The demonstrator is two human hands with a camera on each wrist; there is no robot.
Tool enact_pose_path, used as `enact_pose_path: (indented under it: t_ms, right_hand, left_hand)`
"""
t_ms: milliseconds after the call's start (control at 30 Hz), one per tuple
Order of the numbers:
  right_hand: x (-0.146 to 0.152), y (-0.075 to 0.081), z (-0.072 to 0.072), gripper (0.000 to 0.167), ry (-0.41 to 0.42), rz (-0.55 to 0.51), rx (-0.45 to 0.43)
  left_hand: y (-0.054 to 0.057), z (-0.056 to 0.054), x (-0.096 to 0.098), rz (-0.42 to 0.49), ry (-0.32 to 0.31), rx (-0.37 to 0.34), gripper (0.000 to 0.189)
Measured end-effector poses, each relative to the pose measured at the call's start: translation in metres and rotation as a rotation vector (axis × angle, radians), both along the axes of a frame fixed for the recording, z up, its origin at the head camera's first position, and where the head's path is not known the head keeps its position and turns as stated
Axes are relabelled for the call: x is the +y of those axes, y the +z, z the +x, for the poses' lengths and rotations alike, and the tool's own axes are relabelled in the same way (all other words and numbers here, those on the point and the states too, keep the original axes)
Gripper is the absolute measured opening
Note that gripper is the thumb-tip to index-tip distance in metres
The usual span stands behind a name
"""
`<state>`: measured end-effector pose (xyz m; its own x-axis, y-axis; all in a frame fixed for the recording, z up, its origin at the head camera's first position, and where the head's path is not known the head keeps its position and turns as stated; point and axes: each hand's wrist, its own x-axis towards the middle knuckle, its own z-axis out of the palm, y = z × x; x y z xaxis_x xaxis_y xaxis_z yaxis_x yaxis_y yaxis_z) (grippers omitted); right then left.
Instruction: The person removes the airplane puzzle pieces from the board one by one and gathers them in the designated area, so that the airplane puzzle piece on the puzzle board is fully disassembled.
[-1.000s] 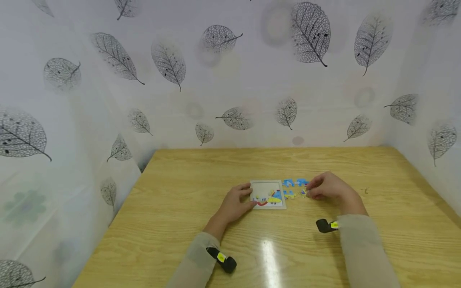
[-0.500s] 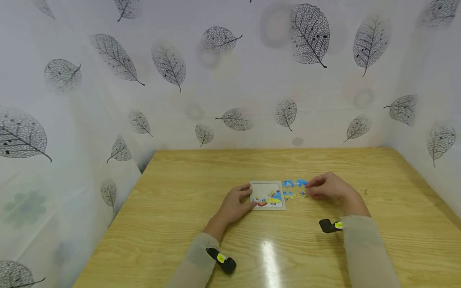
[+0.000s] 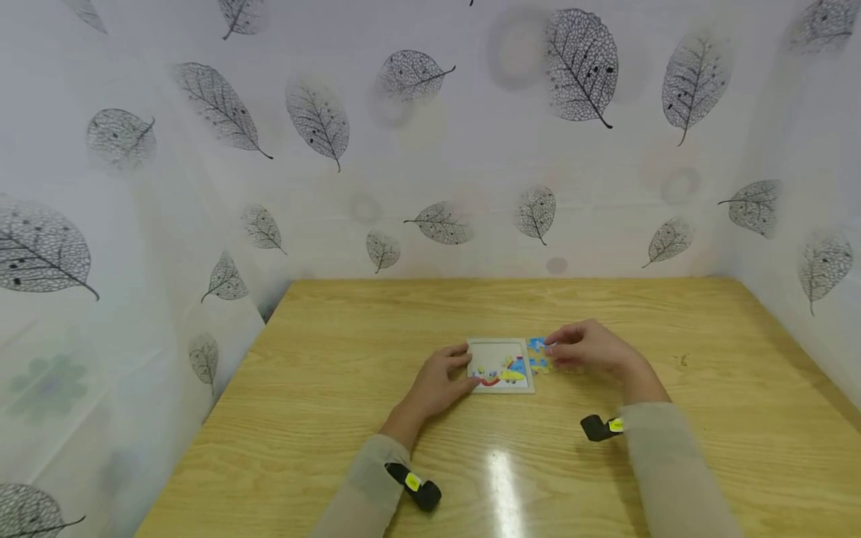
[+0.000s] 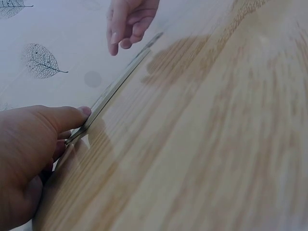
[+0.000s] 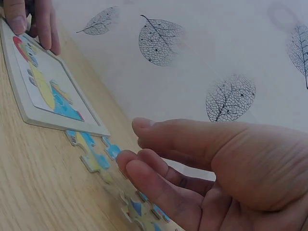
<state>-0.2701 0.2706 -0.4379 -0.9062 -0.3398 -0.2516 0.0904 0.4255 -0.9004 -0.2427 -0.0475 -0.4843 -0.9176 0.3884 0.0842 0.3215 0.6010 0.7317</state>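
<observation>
A square puzzle tray (image 3: 530,373) with a pale rim lies flat on the table. Joined pieces with a yellow, blue and red picture (image 3: 514,372) fill its near part; the far part shows bare white backing. My left hand (image 3: 437,381) grips the tray's left side, thumb at the near corner and fingers along the edge. Loose blue and yellow puzzle pieces (image 5: 94,154) lie against the tray's right side. Above them hovers my right hand (image 3: 595,350); in the right wrist view its thumb and fingers are apart with nothing between them. It hides some pieces from the head camera.
The wooden table (image 3: 323,344) carries a small dark mark (image 3: 684,359) to the right of the right hand. A white leaf-print curtain (image 3: 471,149) closes off the back and both sides. Black camera mounts (image 3: 422,489) sit on both wrists.
My right hand has moved left, from the outer loose pieces to over those nearer the tray, now covering the upper right piece. The left hand and tray have stayed put.
</observation>
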Motion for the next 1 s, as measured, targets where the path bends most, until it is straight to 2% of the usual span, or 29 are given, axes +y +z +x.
enact_pose_path:
  t_ms: [433,600,733,1000]
  right_hand:
    - [-0.032,-0.002,0.001,0.043,0.082,-0.039,-0.015]
    - [-0.041,-0.007,0.0,0.039,0.123,0.019,0.008]
    - [-0.048,0.0,0.005,0.035,0.141,0.064,0.017]
    - [-0.057,0.006,0.01,0.027,0.117,0.088,0.016]
  left_hand:
    - [-0.002,-0.001,0.0,0.04,0.0,-0.002,0.053]
    - [-0.002,-0.001,0.0,0.033,0.001,0.011,0.053]
    - [-0.003,0.0,0.0,0.024,0.006,0.0,0.053]
    - [-0.001,0.0,0.0,0.021,0.007,0.009,0.052]
